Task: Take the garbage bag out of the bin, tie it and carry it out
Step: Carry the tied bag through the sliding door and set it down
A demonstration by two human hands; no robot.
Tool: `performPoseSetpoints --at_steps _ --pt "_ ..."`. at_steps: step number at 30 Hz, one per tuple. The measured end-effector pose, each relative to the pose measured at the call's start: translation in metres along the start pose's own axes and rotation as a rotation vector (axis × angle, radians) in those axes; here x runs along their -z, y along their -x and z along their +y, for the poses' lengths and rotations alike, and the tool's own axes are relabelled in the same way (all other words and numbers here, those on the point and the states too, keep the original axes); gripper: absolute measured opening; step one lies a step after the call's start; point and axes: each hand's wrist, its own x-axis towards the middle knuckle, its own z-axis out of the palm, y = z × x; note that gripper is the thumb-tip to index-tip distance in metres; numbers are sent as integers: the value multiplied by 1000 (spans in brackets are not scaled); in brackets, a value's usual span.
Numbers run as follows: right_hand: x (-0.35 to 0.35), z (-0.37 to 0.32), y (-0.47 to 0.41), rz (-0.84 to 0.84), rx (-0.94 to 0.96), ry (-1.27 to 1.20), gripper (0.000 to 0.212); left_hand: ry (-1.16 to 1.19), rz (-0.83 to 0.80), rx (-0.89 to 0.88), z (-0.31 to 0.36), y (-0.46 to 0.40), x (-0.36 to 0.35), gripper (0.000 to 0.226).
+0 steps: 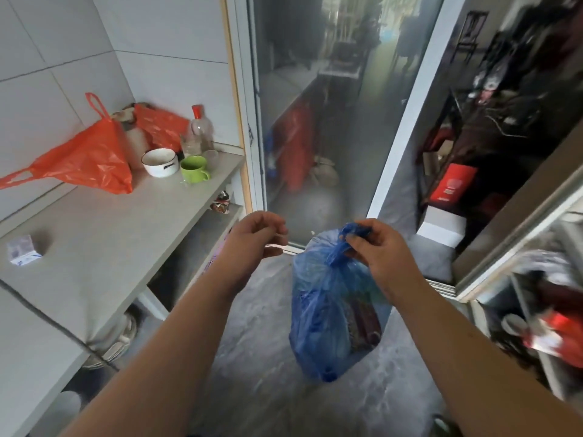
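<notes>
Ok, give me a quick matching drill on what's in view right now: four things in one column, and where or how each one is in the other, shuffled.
Things:
1. translucent blue plastic garbage bag
2. crumpled orange plastic bag
3. green ceramic mug
4. left hand

States:
A. lying on the grey counter against the tiled wall
B. hanging in the air by its gathered neck, pinched in the right hand
C. loosely curled, apart from the blue bag
D. standing upright beside the white bowl

Pairs: 1-B, 2-A, 3-D, 4-C
</notes>
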Motion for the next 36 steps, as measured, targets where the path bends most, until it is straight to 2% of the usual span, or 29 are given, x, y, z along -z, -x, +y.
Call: performPoseSetpoints --at_steps 4,10,17,23,30,36 --pt "35 6 -14 107 -36 -19 15 6 -53 21 -8 -27 -27 21" --pt "69 26 -45 219 -98 1 19 5 -111 68 -23 -81 -60 25" --pt "88 31 -112 335 -106 57 15 8 -167 93 -19 -189 -86 25" --pt "99 41 -166 444 -148 35 15 -19 -282 131 -25 -273 -119 29" --pt "141 49 -222 473 -172 23 14 -31 -317 172 -41 -335 -164 31" --pt "179 83 -268 404 -235 -13 15 -71 -287 187 -57 -383 -214 31"
